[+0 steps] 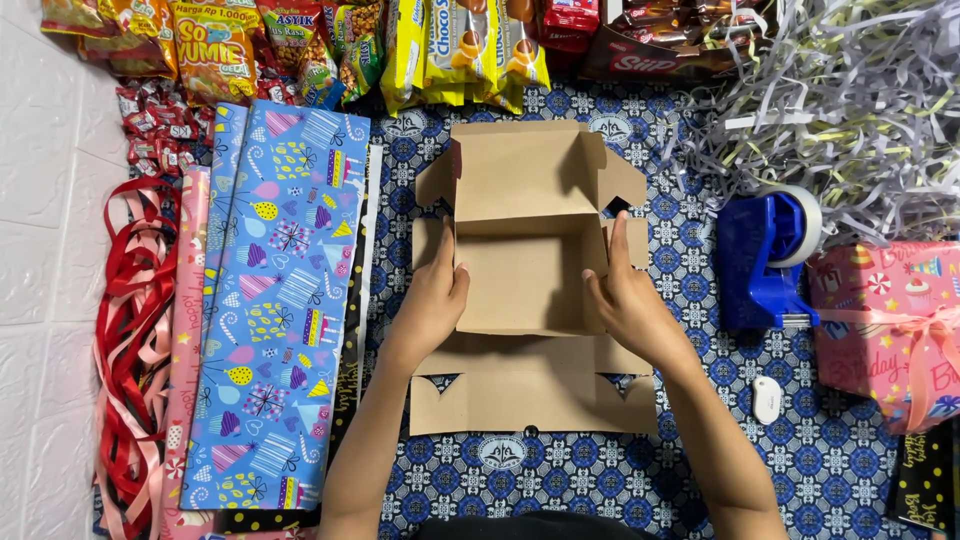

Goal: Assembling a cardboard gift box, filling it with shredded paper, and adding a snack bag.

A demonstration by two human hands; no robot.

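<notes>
Brown die-cut cardboard box blank [528,280], partly folded: lies at the centre of a blue-and-white patterned cloth [690,440], lid flap raised at the far end, front flaps spread flat toward the person.

Left hand [432,300]: fingers extended, pressed flat against the box's left side wall, not closed around anything.

Right hand [622,295]: fingers extended, index finger up along the right side wall, pressing it from outside; no grip.

Blue gift-wrap sheets with party-hat and candle print [275,300]: stacked just left of the box, on the cloth's edge.

Pink printed wrapping sheet [185,350]: partly under the blue sheets, on their left.

Red and pink ribbon tangle [125,330]: far left, on white tile.

Snack packets in yellow, red and green [330,45]: rowed along the far edge.

Shredded grey and pale-yellow paper filling [850,110]: heaped at far right.

Blue plastic tape dispenser with clear tape roll [765,260]: right of the box, well apart from it.

Pink wrapped present with pink ribbon bow [890,330]: at the right edge.

Small white oval object [767,398]: on the cloth near the present; kind unclear.
</notes>
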